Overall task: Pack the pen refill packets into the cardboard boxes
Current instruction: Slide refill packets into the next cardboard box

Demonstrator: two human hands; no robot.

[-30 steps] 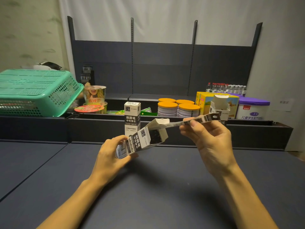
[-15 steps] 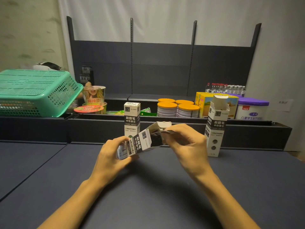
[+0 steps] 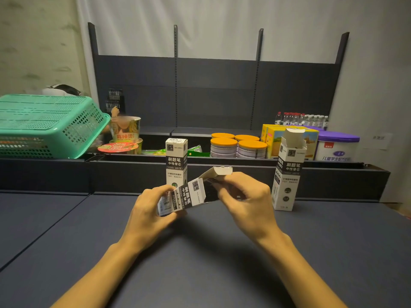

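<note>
My left hand point(image 3: 148, 213) grips the lower end of a white-and-black cardboard box point(image 3: 190, 194), tilted with its open flap point(image 3: 219, 171) up to the right. My right hand point(image 3: 245, 201) is at the box's open mouth, its fingers curled over a dark refill packet point(image 3: 210, 187) that is almost wholly inside. A shut box point(image 3: 176, 162) stands upright behind my hands. Another box point(image 3: 288, 174) with its top flap open stands upright to the right on the dark table point(image 3: 200, 263).
Behind the table runs a dark shelf trough point(image 3: 133, 172). It holds a green basket point(image 3: 51, 125), noodle cups point(image 3: 125, 130), orange-lidded tins point(image 3: 239, 144), a yellow carton point(image 3: 273, 136), a purple-lidded tub point(image 3: 338, 145) and small bottles point(image 3: 300, 118).
My right hand has pushed the long dark packet down into the tilted box; a second ago it stuck far out to the right. The box in my left hand stayed put.
</note>
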